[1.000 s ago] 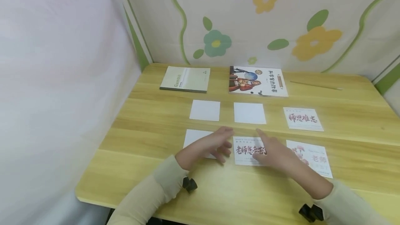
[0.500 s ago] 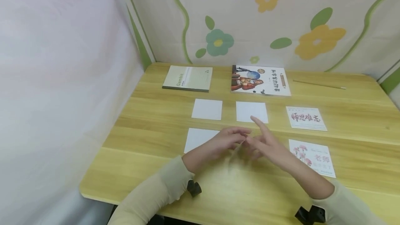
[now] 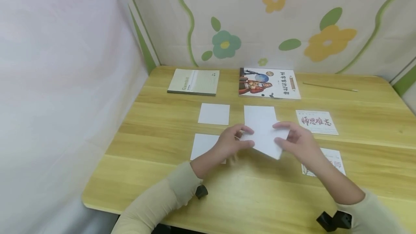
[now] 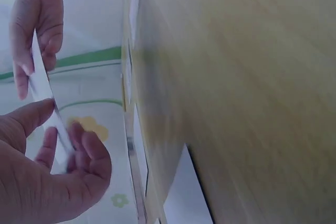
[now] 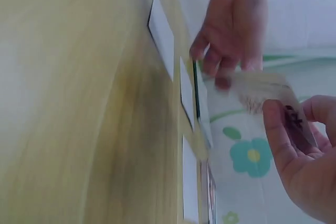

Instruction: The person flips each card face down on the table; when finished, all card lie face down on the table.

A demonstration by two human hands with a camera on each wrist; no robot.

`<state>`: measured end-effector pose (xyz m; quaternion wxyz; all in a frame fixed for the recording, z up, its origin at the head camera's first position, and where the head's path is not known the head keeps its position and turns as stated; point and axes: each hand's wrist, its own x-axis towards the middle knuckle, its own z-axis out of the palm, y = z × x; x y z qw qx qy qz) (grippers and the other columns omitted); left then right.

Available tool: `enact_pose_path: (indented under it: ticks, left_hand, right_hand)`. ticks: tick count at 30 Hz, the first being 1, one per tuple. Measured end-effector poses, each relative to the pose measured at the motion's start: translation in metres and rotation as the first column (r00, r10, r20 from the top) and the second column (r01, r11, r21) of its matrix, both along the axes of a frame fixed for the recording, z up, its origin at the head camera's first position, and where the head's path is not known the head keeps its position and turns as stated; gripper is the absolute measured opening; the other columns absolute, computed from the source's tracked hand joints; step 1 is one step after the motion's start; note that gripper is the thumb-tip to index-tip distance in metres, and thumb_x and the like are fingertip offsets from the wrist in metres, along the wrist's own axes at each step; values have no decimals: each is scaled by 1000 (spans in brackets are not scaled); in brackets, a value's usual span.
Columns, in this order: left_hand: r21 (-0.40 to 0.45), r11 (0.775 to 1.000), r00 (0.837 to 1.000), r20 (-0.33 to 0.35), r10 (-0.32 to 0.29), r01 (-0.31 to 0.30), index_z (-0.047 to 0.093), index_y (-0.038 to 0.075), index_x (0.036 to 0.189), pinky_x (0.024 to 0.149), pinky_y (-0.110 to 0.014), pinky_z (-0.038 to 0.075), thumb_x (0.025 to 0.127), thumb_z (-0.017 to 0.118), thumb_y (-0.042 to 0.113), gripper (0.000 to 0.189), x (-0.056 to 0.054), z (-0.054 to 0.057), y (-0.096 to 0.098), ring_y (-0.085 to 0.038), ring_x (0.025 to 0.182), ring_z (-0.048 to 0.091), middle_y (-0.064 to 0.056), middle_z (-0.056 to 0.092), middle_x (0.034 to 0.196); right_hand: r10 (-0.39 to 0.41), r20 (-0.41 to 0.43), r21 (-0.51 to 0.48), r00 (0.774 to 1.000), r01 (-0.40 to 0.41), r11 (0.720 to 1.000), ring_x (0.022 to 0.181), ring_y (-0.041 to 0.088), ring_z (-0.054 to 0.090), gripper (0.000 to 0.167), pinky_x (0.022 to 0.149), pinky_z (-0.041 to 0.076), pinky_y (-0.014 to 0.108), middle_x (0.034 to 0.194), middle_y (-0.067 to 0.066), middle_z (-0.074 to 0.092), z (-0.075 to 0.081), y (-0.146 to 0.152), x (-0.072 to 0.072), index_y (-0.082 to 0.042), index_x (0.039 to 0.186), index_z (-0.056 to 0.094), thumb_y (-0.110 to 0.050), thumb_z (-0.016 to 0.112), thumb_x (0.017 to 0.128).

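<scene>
Above the worktop [image 3: 260, 199], well in from its near edge, our left hand [image 3: 230, 142] and right hand [image 3: 300, 142] pinch a printed card [image 3: 264, 142] by opposite sides, both grips closed, its blank face up. We'd best press lightly and evenly so it doesn't bend.

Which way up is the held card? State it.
Blank side up: the head view shows the card plain white on top; the right wrist view shows print underneath.

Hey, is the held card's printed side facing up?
No, in the head view the held card shows a blank white face upward.
</scene>
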<state>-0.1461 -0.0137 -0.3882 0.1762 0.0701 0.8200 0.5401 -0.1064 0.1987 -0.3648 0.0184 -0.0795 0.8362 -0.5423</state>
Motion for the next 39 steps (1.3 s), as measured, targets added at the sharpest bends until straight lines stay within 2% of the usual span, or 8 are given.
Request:
enact_pose_path:
  ticks: [8, 18, 25, 28, 30, 33, 36, 39]
  left_hand:
    - [-97, 987, 992, 4, -125, 125, 63, 22, 105, 41, -23, 37, 79, 74, 20, 28, 0, -8, 4, -13, 47, 40, 0, 47, 61]
    - [-438, 847, 952, 83, -295, 301, 59, 17, 114, 54, -25, 41, 81, 69, 17, 34, 1, -24, 15, -12, 52, 52, 2, 57, 61]
    - [-554, 763, 937, 104, -333, 332, 57, 20, 117, 53, -26, 40, 80, 66, 15, 38, 4, -16, 20, -13, 50, 51, 3, 57, 61]
    - [-579, 743, 933, 95, -347, 335, 58, 20, 117, 55, -27, 41, 84, 65, 22, 34, 1, -12, 24, -12, 52, 53, 5, 58, 65]
    - [-563, 760, 936, 76, -343, 324, 59, 22, 115, 55, -27, 42, 86, 64, 27, 30, -4, -8, 29, -11, 54, 54, 7, 57, 70]
    - [-435, 839, 940, 58, -337, 328, 58, 22, 120, 53, -26, 46, 88, 61, 28, 32, -16, -5, 42, -11, 57, 56, 4, 61, 75]
    - [-200, 925, 946, 120, -303, 322, 53, 17, 127, 54, -29, 51, 89, 60, 23, 38, -31, -4, 65, -16, 63, 59, -3, 63, 83]
    - [5, 973, 943, 246, -226, 232, 48, 15, 132, 59, -33, 54, 91, 57, 19, 43, -44, -2, 97, -24, 70, 63, -11, 64, 91]
  right_hand:
    - [4, 111, 203, 994, -27, 979, 67, 20, 56, 40, 54, 50, 30, 79, 10, 59, -22, 25, -12, -6, 120, 58, -23, 67, 85]
    - [124, 88, 448, 988, -151, 881, 59, 15, 44, 31, 52, 40, 29, 70, -1, 51, -55, 25, -17, -8, 109, 66, -15, 70, 80]
    - [142, 79, 555, 987, -162, 816, 50, 14, 37, 28, 45, 33, 27, 59, -2, 42, -59, 25, -18, -16, 108, 66, -17, 70, 80]
    - [153, 90, 547, 984, -177, 818, 51, 13, 40, 28, 45, 35, 27, 62, -3, 46, -57, 29, -19, -18, 111, 64, -22, 68, 83]
    - [137, 100, 514, 986, -169, 841, 55, 13, 45, 31, 47, 40, 28, 68, -1, 52, -53, 36, -21, -16, 115, 62, -25, 65, 86]
    - [66, 115, 487, 991, -114, 866, 62, 19, 54, 40, 51, 48, 32, 84, 10, 60, -42, 57, -30, -11, 126, 53, -28, 60, 90]
    - [-22, 137, 532, 990, -55, 845, 75, 33, 59, 51, 58, 50, 44, 99, 23, 59, -32, 87, -43, -4, 134, 42, -33, 54, 93]
    - [-81, 163, 604, 983, -34, 797, 97, 49, 50, 62, 74, 43, 59, 114, 35, 49, -31, 118, -58, 3, 138, 32, -37, 49, 94]
